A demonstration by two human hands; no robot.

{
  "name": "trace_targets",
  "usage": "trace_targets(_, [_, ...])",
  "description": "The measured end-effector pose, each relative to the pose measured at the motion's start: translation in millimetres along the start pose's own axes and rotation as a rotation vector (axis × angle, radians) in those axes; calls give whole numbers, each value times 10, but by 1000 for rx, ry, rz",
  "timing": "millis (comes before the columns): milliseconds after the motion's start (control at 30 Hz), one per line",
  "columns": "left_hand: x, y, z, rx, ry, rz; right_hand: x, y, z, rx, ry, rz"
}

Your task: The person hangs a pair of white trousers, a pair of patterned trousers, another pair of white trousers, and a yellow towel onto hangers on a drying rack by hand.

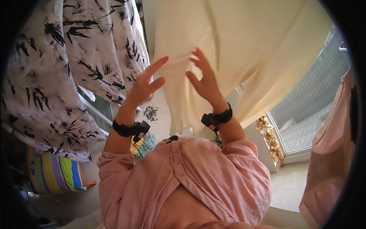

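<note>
A large cream-coloured cloth hangs in front of me, with soft folds and its lower edge near my chest. My left hand is raised at the cloth's left side, thumb and forefinger spread apart with nothing between them. Opposite it, my right hand is held up before the cloth, its thumb apart from the bent fingers. Whether the right fingertips touch the fabric I cannot tell. Each wrist wears a black strap with a small box, the left strap and the right strap.
White fabric with black bamboo-leaf prints hangs at left, above a striped bag. Small dark pieces lie on the pale floor. At right are a window, gold-coloured crumpled wrappings and a hanging pink garment.
</note>
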State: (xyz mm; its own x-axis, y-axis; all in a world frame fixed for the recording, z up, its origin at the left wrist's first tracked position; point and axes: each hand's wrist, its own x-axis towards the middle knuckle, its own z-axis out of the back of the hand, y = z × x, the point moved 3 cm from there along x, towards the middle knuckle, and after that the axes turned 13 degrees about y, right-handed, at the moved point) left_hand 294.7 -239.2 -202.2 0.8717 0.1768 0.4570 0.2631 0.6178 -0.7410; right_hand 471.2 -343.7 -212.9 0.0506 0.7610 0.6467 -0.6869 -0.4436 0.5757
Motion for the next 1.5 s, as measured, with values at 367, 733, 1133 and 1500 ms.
trace_targets(367, [-357, 430, 145, -510, -60, -36, -171, -231, -24, -193, -222, -150])
trace_targets(733, [-1701, 952, 172, -810, -336, 142, -371, -219, -1565, 275, 743, -250])
trace_targets(1133, [-3464, 953, -581, -1168, -1265, 257, -843, -864, -3522, 554, 1672, -632])
trace_targets(1500, [-3963, 1248, -1730, -1150, -2031, -180, -1739, -1884, -4482, 461, 1976, -906])
